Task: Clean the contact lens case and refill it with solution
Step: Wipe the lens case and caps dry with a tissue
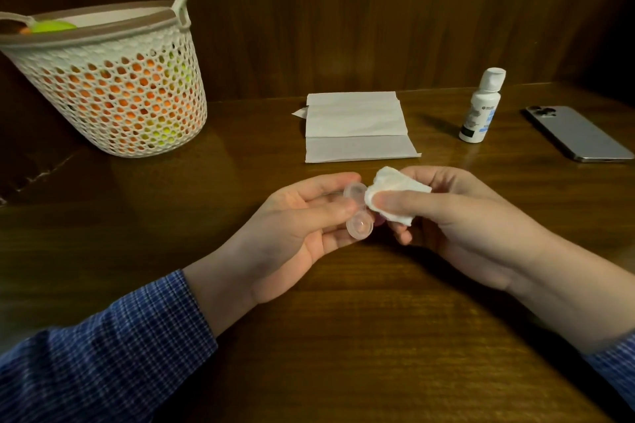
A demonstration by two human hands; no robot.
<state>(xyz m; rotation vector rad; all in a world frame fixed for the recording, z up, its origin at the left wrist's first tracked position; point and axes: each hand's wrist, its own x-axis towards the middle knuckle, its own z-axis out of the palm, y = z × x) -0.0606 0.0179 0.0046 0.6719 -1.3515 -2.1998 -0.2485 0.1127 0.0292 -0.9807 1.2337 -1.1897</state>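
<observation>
Head view: left hand (302, 227) pinches the clear lens case (357, 213) at near centre; right hand (453, 216) clamps a wadded tissue (395, 194) against its far well. Solution bottle (481, 106) stands far right. Advice: twist tissue gently inside each well, steadying the case.

White lattice plastic basket (113, 93): left rim cut off by the frame edge; orange and green contents seen only through the mesh, unidentifiable. Small white plastic solution bottle (480, 106): label print too small to read. Clear plastic contact lens case (357, 213): partly hidden behind left hand (302, 216) fingers and crumpled white tissue (395, 196). Grey smartphone (577, 132): far corner at the right edge.
</observation>
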